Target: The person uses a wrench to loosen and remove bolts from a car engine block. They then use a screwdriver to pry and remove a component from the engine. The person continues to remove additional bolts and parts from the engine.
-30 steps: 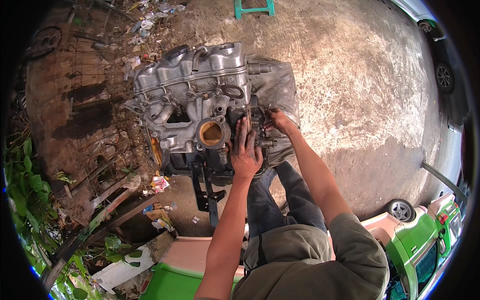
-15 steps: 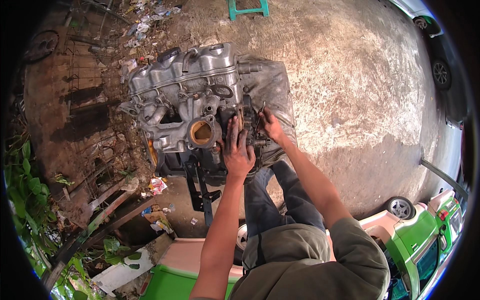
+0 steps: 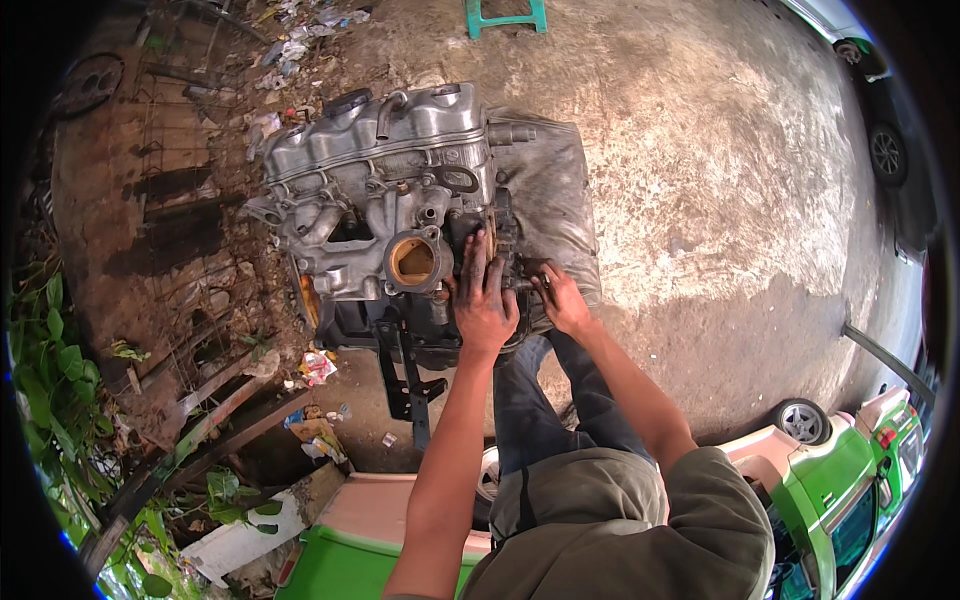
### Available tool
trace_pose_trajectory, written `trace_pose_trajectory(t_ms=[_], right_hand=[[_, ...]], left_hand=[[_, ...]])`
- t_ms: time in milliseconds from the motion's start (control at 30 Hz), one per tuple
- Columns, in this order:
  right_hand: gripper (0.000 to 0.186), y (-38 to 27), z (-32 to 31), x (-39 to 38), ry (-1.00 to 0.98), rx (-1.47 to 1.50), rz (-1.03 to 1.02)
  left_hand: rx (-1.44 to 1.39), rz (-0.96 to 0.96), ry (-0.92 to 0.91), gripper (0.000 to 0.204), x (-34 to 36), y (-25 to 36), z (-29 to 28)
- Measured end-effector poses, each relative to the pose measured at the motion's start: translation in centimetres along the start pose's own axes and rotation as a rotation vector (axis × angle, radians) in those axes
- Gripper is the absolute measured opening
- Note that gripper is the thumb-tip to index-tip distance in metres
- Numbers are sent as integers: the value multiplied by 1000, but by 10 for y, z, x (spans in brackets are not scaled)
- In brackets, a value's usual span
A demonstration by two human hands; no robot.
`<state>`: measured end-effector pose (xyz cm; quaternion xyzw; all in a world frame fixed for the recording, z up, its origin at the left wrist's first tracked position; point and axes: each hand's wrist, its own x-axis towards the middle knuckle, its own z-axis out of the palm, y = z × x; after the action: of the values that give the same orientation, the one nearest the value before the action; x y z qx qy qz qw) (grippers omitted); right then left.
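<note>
A grimy car engine [image 3: 370,150] lies in front of me, its silver valve cover toward the far side. My left hand [image 3: 484,302] rests on its near right part with the fingers stretched out, beside a round intake opening [image 3: 413,262]. At the engine's right end, my right hand [image 3: 562,302] is lower, with its fingers bent and pressed together against a dark fitting. What those fingers hold, if anything, is hidden. Both hands have blackened fingertips. A black metal bracket [image 3: 397,375] sticks out from the near side of the engine.
Under the engine's right side spreads a grey sheet [image 3: 550,190]. A green stool [image 3: 507,22] stands at the far edge. Litter and plants [image 3: 60,370] lie to the left. Green and pink vehicle bodies [image 3: 835,460] are close behind me, and a dark car [image 3: 890,170] stands at right.
My right hand has moved nearer along the engine's right end, and the thin metal tool at its fingers no longer shows. My left hand keeps its place on the engine; the view has shifted slightly.
</note>
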<state>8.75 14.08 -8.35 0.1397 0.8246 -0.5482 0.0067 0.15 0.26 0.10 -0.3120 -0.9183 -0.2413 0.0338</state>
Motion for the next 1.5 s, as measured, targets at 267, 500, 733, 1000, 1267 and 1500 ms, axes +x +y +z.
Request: trace_pose_trajectory(t_ms=[267,500,733,1000,1267,1500], right_hand=[[26,26,5,31,459,7,291],[35,79,17,86,128,820,725],[35,90,36,109,-14,873,688],[43,67,38,105,80,371,454],[40,-24,15,-4,62,-296,30],[17,-7,12,-3,419,-127,372]], left_hand=[[-22,1,-6,37,1,1,-2],[-28,-3,-10,39,2,0,-3],[-36,-18,-18,36,1,1,-2],[-60,-26,-14,36,0,0,0],[-34,-18,-5,38,0,1,0],[-13,-18,-14,37,-2,0,1]])
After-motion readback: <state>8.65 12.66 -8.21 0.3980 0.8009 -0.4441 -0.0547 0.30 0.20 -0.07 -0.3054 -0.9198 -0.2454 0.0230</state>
